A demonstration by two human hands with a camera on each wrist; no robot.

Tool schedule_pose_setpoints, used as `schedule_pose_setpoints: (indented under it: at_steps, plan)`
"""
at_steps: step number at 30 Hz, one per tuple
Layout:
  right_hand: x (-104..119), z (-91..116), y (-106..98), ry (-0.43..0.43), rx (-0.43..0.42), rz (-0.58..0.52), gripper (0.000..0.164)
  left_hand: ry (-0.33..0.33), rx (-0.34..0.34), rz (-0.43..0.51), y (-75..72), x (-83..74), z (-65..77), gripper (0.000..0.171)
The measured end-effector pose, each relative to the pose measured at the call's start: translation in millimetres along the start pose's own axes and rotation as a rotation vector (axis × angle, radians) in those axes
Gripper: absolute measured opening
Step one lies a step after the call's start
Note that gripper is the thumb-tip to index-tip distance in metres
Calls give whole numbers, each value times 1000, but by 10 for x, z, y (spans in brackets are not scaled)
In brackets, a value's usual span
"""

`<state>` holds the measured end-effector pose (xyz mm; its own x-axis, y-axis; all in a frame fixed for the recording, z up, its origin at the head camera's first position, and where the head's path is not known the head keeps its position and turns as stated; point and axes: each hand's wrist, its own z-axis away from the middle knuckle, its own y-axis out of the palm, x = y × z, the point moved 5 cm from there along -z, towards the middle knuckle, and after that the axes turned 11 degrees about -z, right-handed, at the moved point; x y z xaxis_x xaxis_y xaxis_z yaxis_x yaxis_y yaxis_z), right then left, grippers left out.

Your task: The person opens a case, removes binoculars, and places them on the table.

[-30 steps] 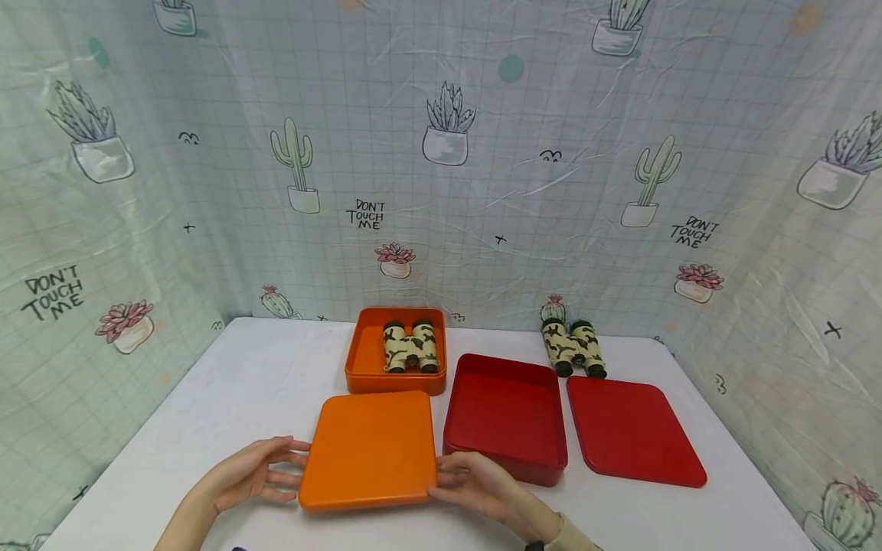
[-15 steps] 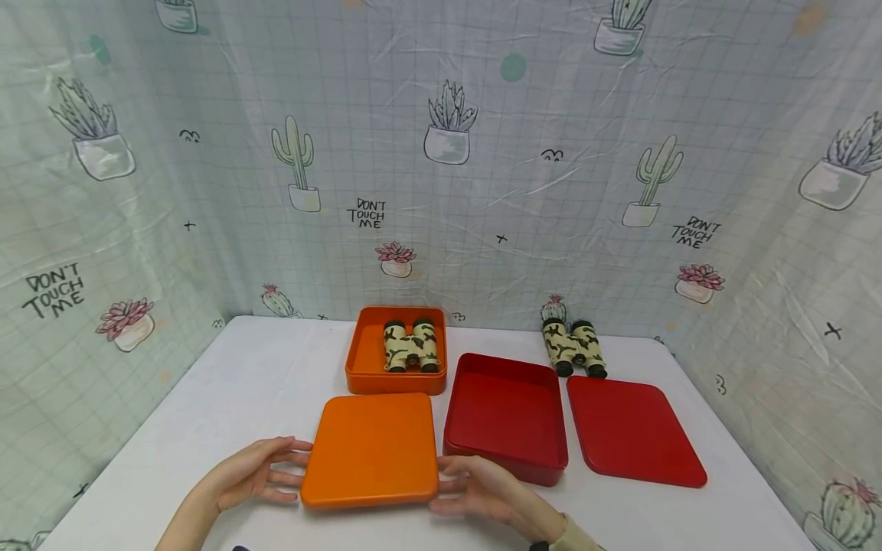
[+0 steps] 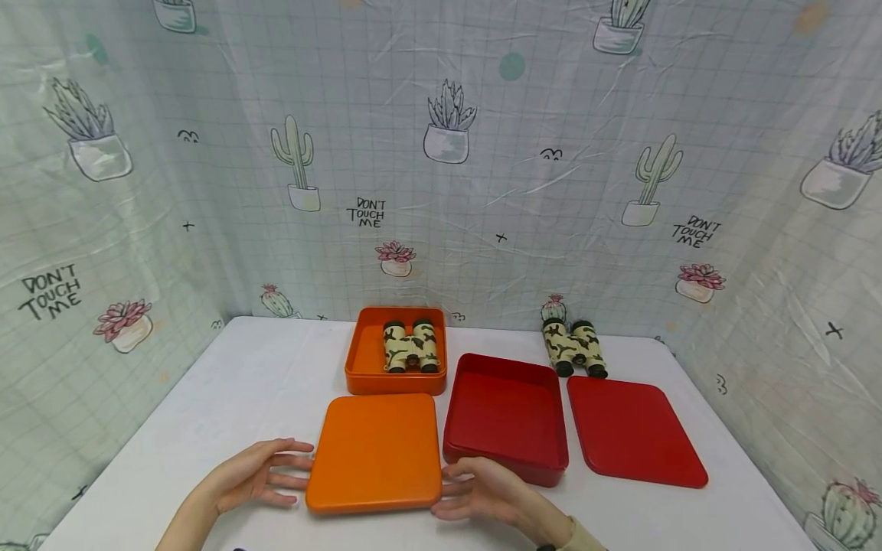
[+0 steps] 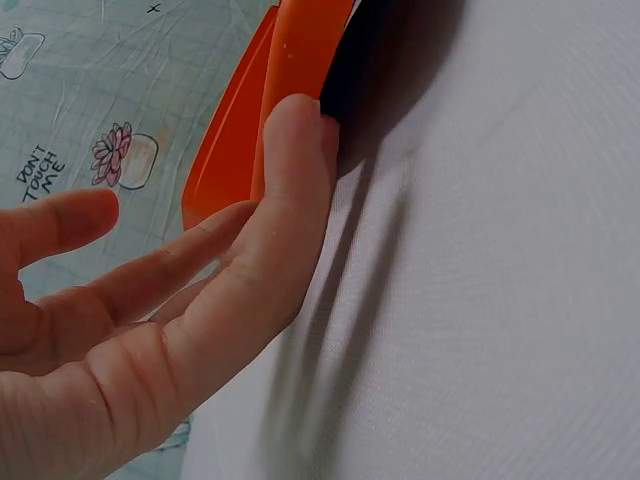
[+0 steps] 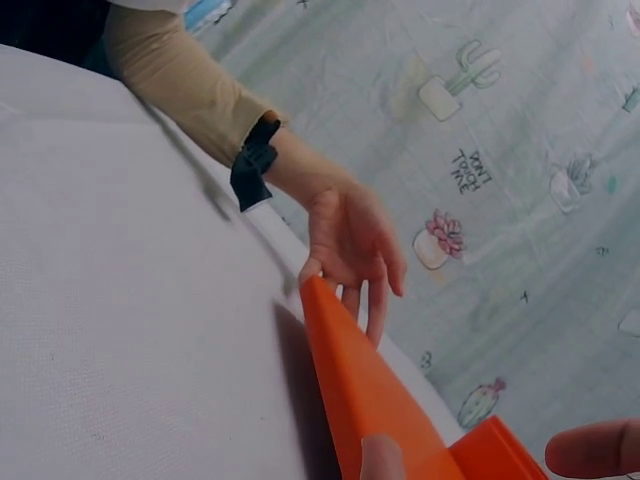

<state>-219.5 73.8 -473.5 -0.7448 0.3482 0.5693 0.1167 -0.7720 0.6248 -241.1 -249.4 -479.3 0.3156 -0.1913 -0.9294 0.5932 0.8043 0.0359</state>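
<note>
Between my two hands is a square orange lid [image 3: 375, 453], top face up, in front of the orange box [image 3: 394, 383]. My left hand [image 3: 251, 478] is at its left side with fingers extended; in the left wrist view a fingertip [image 4: 293, 130] lies against the lid's edge, and the thumb is held away. At the opposite side, the relaxed fingers of my right hand [image 3: 489, 496] are right at the edge. Both wrist views show a shadow under the lid's rim. Camouflage binoculars [image 3: 411, 348] lie inside the orange box.
Right of the orange box stands an open red box [image 3: 506, 464]. Beyond it, camouflage binoculars [image 3: 573, 349] lie near the back edge, and a flat red lid [image 3: 637, 430] is on the white table [image 3: 276, 367]. A cactus-print curtain [image 3: 482, 199] surrounds the table.
The orange lid has shifted slightly to the right. My right hand has moved a little to the right with it, while my left hand has barely moved.
</note>
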Motion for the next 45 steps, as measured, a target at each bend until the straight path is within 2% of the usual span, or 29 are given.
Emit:
schedule_pose_setpoints:
  at_steps: [7,20,29,40,45]
  plan:
    - [4,42,22,-10,9,80,53,-18,-23,5,17,-4,-7,53]
    - [19,69,36,-17,24,134,57,-22,-26,10,23,3,-3,55]
    - [40,96,29,-40,49,222,59,-30,-37,5,23,-10,2,55]
    - [147,178,83,-83,81,256,57,37,67,61,22,-29,60,50]
    - [198,203,99,-121,68,282,55,49,73,53,22,-52,72,50]
